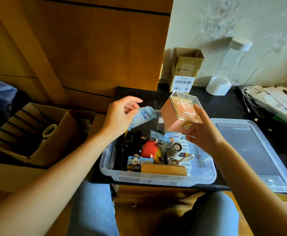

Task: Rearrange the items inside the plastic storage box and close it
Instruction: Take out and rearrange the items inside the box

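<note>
The left hand (120, 116) is pinching a pale blue printed pouch (141, 117) above the far-left corner of the clear plastic storage box (156, 178), which is sitting open on the dark surface (224, 106) with its long axis running left to right across the view and its mouth facing up; the right hand (205, 133) is gripping a pink display case (181, 114) with a transparent top, holding it tilted above the right half of the box, clear top turned up and away from the person; the lid (251, 150) is lying flat on the surface just to the right of the box, its long axis running away from the person, so it would probably need turning to match the box; inside the box a wooden block (163, 169), a panda-printed carton (139, 161), a red rounded toy (150, 149), a second blue pouch (161, 143), a small round fan (176, 147) and a bundle of black cables (127, 147) are lying crowded together; the risks, as judged from here: the tilted case may slip from a grip that is catching mainly its lower corner, and, if it is set on top of the crowded contents, it may stand proud of the rim and keep the lid from seating; the limp pouch may fold over the rim and get trapped under the lid.
</note>
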The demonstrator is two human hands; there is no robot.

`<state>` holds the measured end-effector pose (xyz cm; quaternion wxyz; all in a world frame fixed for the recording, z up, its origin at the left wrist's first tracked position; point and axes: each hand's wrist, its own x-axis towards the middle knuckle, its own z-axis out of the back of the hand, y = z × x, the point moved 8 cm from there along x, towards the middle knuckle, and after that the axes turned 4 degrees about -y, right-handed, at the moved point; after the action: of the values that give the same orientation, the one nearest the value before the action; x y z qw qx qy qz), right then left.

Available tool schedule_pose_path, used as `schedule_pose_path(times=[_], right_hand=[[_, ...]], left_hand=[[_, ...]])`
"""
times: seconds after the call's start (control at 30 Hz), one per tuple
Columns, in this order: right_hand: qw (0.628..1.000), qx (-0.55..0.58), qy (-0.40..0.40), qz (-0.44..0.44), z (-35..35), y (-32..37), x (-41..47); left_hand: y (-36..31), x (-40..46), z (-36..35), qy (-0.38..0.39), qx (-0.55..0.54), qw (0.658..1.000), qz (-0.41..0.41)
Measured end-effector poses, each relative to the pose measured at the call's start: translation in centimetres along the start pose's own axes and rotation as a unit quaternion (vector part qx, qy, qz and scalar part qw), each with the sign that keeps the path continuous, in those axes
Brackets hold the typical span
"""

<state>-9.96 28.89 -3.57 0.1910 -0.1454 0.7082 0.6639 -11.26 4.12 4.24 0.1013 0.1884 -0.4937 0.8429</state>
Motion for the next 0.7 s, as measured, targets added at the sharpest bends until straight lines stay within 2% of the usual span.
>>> schedule_pose_path(times=[0.07,0.27,0.37,0.5,0.6,0.7], right_hand=[[1.000,-0.008,-0.012,0.004,0.6,-0.1,-0.3],[0.998,-0.058,-0.033,0.023,2.0,-0.9,-0.9],[0.997,-0.066,-0.021,0.019,2.1,-1.0,-1.1],[0.997,-0.073,-0.011,0.012,1.9,-1.3,-1.3],[0.998,-0.063,-0.004,0.008,1.6,-1.4,-1.2],[0.998,-0.058,-0.001,0.010,1.4,-1.3,-1.1]], left_hand=[[-0.1,0.7,-0.2,-0.004,0.009,1.000,-0.010],[1.6,0.9,-2.4,0.060,0.043,0.997,0.002],[3.4,1.0,-2.4,0.088,0.105,0.990,0.024],[3.9,0.8,-0.9,0.091,0.182,0.979,0.012],[4.0,0.3,-0.2,0.117,0.258,0.959,0.004],[4.4,-0.9,-1.0,0.215,0.351,0.911,0.000]])
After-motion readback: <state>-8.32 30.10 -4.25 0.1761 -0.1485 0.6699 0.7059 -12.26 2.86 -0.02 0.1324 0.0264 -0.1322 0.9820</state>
